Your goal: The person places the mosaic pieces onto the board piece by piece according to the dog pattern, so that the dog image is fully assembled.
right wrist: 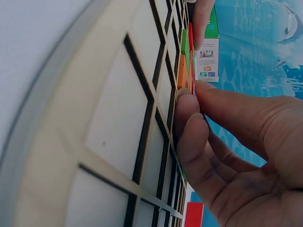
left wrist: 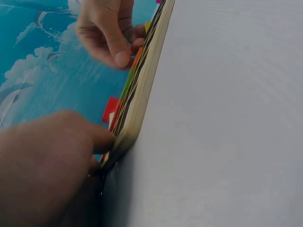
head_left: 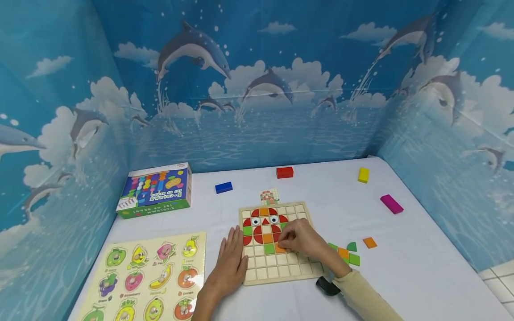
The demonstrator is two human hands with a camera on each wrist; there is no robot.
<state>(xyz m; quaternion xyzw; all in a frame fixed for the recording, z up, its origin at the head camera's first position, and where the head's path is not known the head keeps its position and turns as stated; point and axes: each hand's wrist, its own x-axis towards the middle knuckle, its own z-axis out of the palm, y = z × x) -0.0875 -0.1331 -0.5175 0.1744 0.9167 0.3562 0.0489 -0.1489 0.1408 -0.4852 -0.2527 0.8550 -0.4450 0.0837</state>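
Observation:
A wooden grid board [head_left: 273, 271] lies on the table, with red, green and orange tiles and two eye pieces forming a picture in its upper rows. My left hand [head_left: 228, 267] rests along the board's left edge, fingers stretched out and thumb at the frame. Over the middle of the grid, my right hand [head_left: 304, 240] pinches an orange square tile [head_left: 279, 248] beside a green tile [head_left: 269, 248]. In the right wrist view, thumb and fingers close around the orange tile [right wrist: 182, 71] at the board's surface. The right hand covers part of the grid's right side.
Several loose green and orange tiles [head_left: 354, 259] lie right of the board, near a black object [head_left: 327, 286]. A picture card [head_left: 269, 196] sits behind the board. A fruit puzzle [head_left: 138, 285] and a toy box [head_left: 154, 191] stand left. Coloured blocks [head_left: 284, 172] line the back.

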